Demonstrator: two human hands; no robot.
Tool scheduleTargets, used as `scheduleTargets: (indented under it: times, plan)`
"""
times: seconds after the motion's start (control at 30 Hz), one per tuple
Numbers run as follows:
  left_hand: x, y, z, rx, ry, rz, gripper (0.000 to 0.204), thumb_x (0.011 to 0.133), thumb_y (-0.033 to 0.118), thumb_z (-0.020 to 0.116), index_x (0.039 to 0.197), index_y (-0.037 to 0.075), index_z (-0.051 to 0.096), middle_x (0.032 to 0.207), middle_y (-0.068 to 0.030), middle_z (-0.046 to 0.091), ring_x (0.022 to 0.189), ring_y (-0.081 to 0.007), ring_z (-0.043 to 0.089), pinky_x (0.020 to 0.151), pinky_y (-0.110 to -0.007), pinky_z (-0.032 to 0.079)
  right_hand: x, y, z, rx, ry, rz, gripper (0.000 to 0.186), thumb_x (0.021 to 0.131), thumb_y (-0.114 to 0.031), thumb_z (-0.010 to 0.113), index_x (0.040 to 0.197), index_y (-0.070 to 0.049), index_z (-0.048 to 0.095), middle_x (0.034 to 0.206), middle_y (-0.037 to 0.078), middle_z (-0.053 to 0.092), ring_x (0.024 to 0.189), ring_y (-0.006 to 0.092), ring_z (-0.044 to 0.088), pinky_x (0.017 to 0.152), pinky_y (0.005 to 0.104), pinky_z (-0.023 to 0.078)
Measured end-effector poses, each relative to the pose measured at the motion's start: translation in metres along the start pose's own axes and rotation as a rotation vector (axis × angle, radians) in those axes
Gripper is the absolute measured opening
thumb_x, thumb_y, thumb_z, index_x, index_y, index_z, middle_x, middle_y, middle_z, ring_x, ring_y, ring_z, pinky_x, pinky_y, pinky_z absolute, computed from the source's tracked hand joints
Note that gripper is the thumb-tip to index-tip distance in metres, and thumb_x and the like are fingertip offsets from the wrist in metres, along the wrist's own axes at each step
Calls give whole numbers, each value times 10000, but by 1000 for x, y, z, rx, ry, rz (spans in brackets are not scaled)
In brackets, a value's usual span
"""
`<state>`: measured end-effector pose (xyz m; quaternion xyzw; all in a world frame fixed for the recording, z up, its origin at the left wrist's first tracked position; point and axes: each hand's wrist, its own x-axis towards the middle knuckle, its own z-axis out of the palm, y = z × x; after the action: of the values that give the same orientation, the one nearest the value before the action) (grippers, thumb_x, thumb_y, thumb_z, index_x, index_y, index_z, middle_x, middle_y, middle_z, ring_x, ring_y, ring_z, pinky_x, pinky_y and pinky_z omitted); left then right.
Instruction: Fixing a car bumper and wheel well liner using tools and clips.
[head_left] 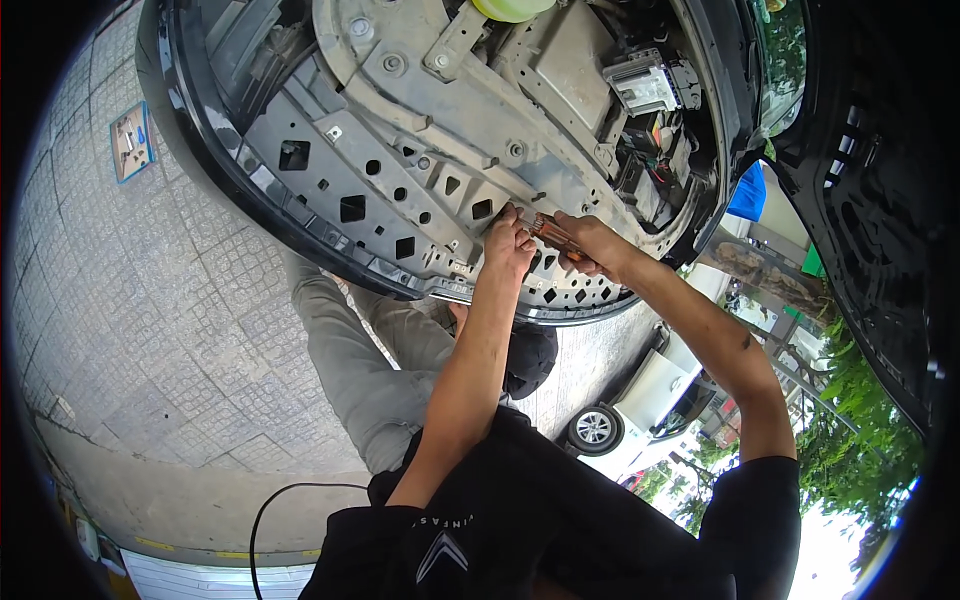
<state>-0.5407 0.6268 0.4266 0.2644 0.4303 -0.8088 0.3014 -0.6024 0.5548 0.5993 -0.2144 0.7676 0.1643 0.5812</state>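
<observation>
My right hand (592, 243) is wrapped around an orange-brown power tool (556, 234), whose exact kind I cannot make out. The tool's narrow end points left toward my left hand (511, 244). Those left fingers are pinched together at that end, just above the grey perforated metal panel (375, 210) at the front of an open car engine bay. Whatever is between the left fingertips is hidden. Diamond-shaped and round holes run along the panel near both hands.
The black front edge (215, 150) of the car curves around the panel. A raised hood (860, 220) stands at the right. A blue-edged tray (132, 142) with small items lies on the paving (190, 340). A white car (650, 400) is parked behind at the right.
</observation>
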Motion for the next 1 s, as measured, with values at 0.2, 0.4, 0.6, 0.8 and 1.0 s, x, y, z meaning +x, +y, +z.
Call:
scheduleTargets:
  times: [0.2,0.4,0.6,0.8,1.0]
  plan:
    - [0,-4,6,-41,50,-33,277,1046,321,489,838,154,568,535,81,305,408,-66,250,407,-224,223,-35,-1,17,-1007,409,-382,584,884,-437,680,1254,-6,546,825,110,616,616,195,655,514,295,531]
    - [9,1,0,-97,52,-61,273,1046,342,485,871,152,574,533,75,287,407,-71,241,399,-227,221,-20,4,17,-1774,509,-652,557,858,-261,689,1357,-101,504,1046,83,542,953,253,597,673,380,579]
    - [5,4,8,-98,61,-84,262,1056,311,460,878,153,570,535,66,276,412,-74,240,426,-241,226,-33,-4,13,-1775,549,-723,440,886,-259,638,1278,-90,533,1108,71,534,1093,234,524,669,383,564]
    - [-1,6,1,-158,-54,-65,323,1069,314,412,852,131,567,543,66,306,416,-66,246,435,-232,242,-2,4,-11,-1312,400,-815,325,975,-345,583,1087,-44,627,660,83,636,509,205,593,495,313,481]
    - [-19,-1,-1,-87,-85,-40,294,1035,362,509,906,110,590,637,68,420,457,-58,277,436,-223,254,-6,2,-12,-54,91,-134,437,1031,-401,481,1049,-3,660,651,61,640,432,77,505,382,232,351]
